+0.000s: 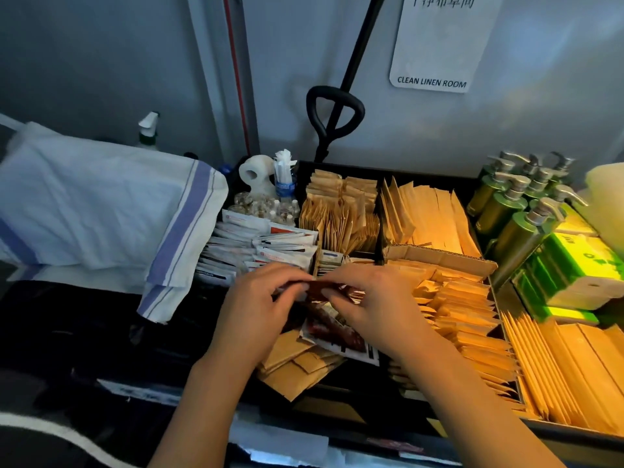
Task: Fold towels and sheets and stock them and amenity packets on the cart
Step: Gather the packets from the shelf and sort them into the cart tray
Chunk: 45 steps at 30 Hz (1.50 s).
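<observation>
1. Both hands at frame centre: my left hand [266, 295] and right hand [374, 298] together pinch a small dark red foil sachet [317, 288] over the black divided cart tray [472, 184].
2. Done, I'd judge: brown paper amenity packets [435, 217] fill most compartments; white sachets [256, 251] centre-left.
3. White blue-striped folded towel [111, 211] sits upper left, beside the tray.
4. Left: loose red sachets [337, 329] lower centre still unsorted; no sheets visible.
</observation>
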{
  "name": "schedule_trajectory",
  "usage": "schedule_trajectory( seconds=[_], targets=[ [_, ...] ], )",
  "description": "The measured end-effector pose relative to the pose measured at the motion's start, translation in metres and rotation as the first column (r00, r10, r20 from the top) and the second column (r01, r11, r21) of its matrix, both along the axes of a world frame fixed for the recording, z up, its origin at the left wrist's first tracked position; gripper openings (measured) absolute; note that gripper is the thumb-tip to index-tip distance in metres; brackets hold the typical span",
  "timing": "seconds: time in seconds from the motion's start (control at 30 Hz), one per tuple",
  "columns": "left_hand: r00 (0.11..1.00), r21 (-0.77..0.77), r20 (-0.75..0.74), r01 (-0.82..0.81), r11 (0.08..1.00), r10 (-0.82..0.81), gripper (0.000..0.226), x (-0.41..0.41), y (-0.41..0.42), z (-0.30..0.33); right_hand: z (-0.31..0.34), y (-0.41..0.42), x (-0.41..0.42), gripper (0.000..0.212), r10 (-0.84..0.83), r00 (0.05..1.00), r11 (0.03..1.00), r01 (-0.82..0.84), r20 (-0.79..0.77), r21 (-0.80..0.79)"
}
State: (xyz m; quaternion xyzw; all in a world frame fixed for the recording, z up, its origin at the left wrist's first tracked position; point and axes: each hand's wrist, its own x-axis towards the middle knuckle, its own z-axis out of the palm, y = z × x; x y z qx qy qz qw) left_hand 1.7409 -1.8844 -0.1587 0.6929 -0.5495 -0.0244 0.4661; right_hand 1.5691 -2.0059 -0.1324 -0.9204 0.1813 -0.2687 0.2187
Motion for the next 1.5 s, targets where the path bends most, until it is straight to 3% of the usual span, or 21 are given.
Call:
schedule_trajectory(
  seconds=[0.4,0.67,0.8,1.0,1.1,1.17,1.3,1.5],
  targets=[
    [0.991,-0.094,-0.015,-0.135,0.986,0.134,0.022,0.066,0.076,0.005,-0.013,0.048,0.078,0.015,0.107,0.994,0.987,-0.107,0.011,0.116],
    [0.990,-0.033,-0.082,-0.114,0.993,0.111,0.022,0.080,0.086,-0.022,-0.029,0.062,0.089,0.019,0.077,0.996,0.996,-0.075,-0.043,0.044],
    [0.989,-0.030,-0.110,-0.105,0.994,0.101,0.027,0.080,0.083,-0.029,-0.028,0.065,0.087,0.021,0.017,1.000,0.999,-0.017,0.002,-0.046],
    [0.988,-0.009,-0.104,-0.117,0.993,0.116,0.020,0.081,0.075,-0.039,-0.026,0.063,0.085,0.017,0.011,0.997,1.000,-0.013,-0.073,-0.019],
    [0.979,-0.084,-0.170,-0.127,0.988,0.111,0.023,0.083,0.074,-0.038,-0.021,0.063,0.081,0.020,0.011,1.000,0.999,-0.011,0.011,-0.037],
    [0.974,-0.032,-0.204,-0.111,0.993,0.103,0.021,0.086,0.071,-0.039,-0.019,0.059,0.081,0.021,0.006,1.000,0.999,-0.006,0.003,-0.035],
    [0.991,0.131,-0.108,-0.070,0.989,0.084,0.014,0.090,0.069,-0.051,-0.030,0.059,0.082,0.020,0.043,0.992,0.997,-0.034,-0.121,0.071],
    [0.999,0.035,-0.030,-0.018,0.999,0.019,0.027,0.091,0.074,-0.047,-0.043,0.065,0.089,0.023,0.053,0.974,0.998,-0.048,-0.222,0.026]
  ],
)
